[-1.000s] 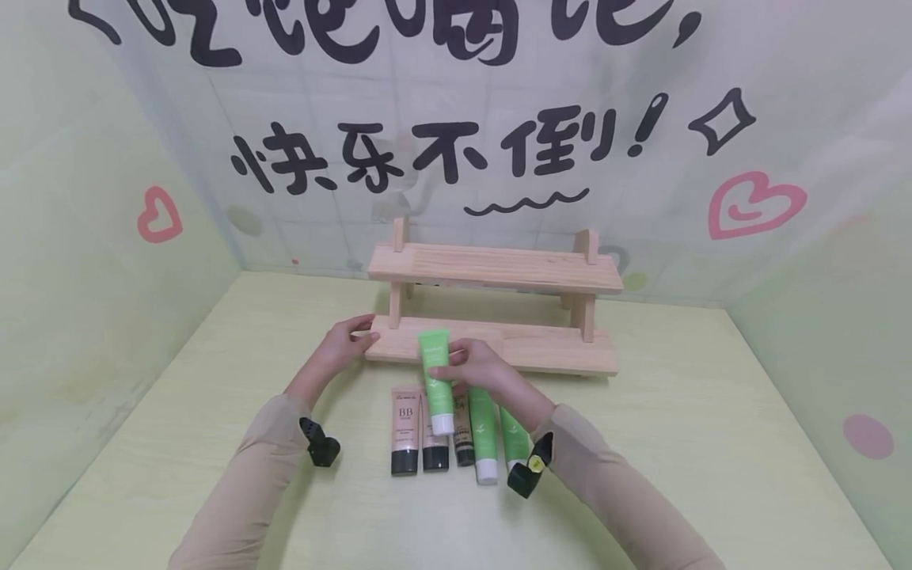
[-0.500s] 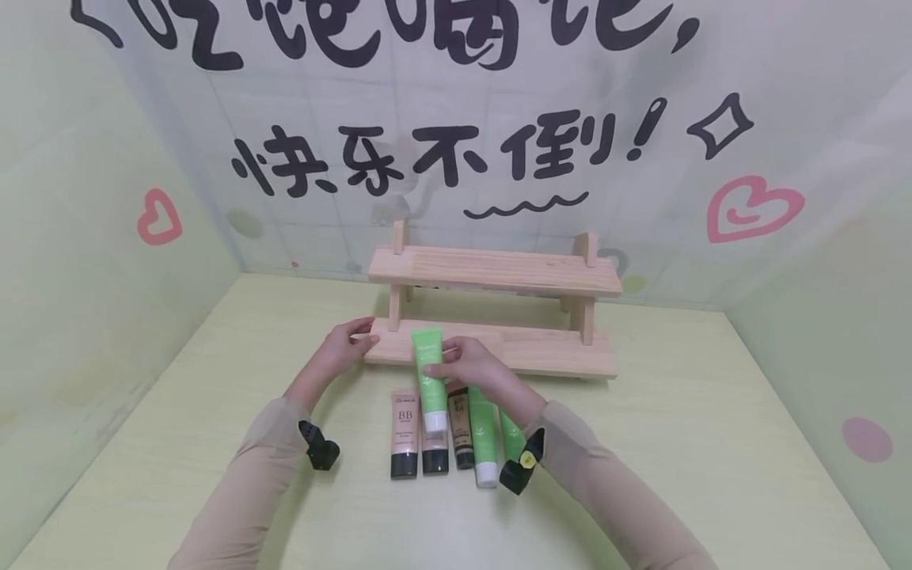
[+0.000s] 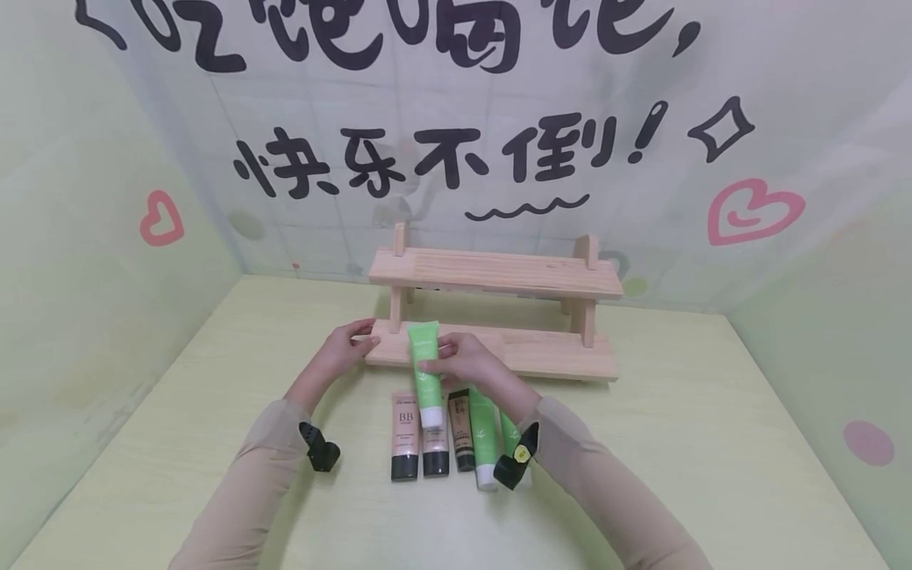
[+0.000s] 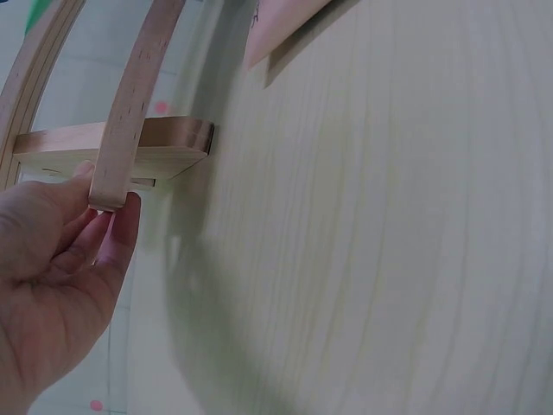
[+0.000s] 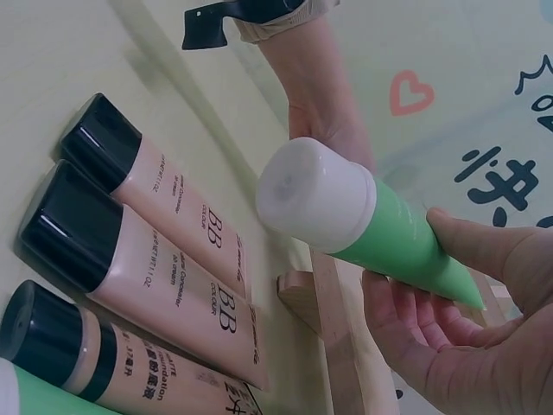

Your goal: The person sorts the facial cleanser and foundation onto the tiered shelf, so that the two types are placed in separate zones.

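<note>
My right hand (image 3: 466, 362) holds a green squeeze tube (image 3: 425, 364) by its side, thumb in front and fingers behind, white cap (image 5: 315, 194) down. In the head view the tube overlaps the front edge of the lower board of a two-tier wooden rack (image 3: 495, 269). My left hand (image 4: 60, 268) pinches the left end of that lower board (image 4: 130, 121) between thumb and fingers. Below the rack lie two pink BB cream tubes (image 3: 404, 435) with black caps, a beige foundation tube (image 3: 461, 431) and two more green tubes (image 3: 484, 439), one partly hidden behind my right wrist.
The rack stands on a pale wood-grain table (image 3: 285, 507) near the back wall (image 3: 321, 237), which carries black lettering. Side walls rise at left and right. A black wrist camera (image 3: 322, 450) sits on the left wrist, another (image 3: 516, 459) on the right.
My right hand has carried the green tube slightly left and a little farther back toward the rack. The left hand keeps its grip on the board's end.
</note>
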A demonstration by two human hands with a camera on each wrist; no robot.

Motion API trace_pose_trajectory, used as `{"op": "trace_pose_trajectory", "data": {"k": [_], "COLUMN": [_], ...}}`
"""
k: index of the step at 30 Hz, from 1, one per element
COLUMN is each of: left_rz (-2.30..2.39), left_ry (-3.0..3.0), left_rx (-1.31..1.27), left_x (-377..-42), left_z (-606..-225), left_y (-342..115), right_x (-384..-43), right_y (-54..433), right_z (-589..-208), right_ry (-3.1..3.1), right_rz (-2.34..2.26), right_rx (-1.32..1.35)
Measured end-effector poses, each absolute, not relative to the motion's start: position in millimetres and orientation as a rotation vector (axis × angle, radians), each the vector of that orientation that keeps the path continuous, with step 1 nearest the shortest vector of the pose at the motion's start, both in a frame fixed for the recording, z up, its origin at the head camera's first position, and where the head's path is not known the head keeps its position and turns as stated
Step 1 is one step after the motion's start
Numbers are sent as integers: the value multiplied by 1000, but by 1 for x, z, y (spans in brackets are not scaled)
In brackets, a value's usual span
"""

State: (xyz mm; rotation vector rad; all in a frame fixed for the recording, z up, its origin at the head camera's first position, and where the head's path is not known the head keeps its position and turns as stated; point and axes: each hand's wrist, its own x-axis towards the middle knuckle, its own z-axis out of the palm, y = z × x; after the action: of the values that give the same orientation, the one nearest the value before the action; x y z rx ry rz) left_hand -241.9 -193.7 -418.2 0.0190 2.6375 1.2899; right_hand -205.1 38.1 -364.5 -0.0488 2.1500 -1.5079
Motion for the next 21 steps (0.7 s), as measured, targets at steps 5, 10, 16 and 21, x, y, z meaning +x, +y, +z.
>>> {"op": "trace_pose_trajectory", "data": {"k": [5,10,16,21], "left_rz": [1283,1284,1298,1301], "left_ry": [2633,2631,2626,2625], "left_rx": [-3,4,22,29], "left_x": [-242,-242,-241,-241], "left_z": [-419,-419,-417,-417], "left_y": [-193,-194,-194,-195], "right_x": [-207,-208,-211,-213], "right_y": [36,35,34,35], "right_z": [-364,-364,-363,-363], "right_ry": [2159,2163,2155,2145], "right_rz": [-1514,-1520,-1527,-1545], "right_rx": [-55,-57,-53,-59]}}
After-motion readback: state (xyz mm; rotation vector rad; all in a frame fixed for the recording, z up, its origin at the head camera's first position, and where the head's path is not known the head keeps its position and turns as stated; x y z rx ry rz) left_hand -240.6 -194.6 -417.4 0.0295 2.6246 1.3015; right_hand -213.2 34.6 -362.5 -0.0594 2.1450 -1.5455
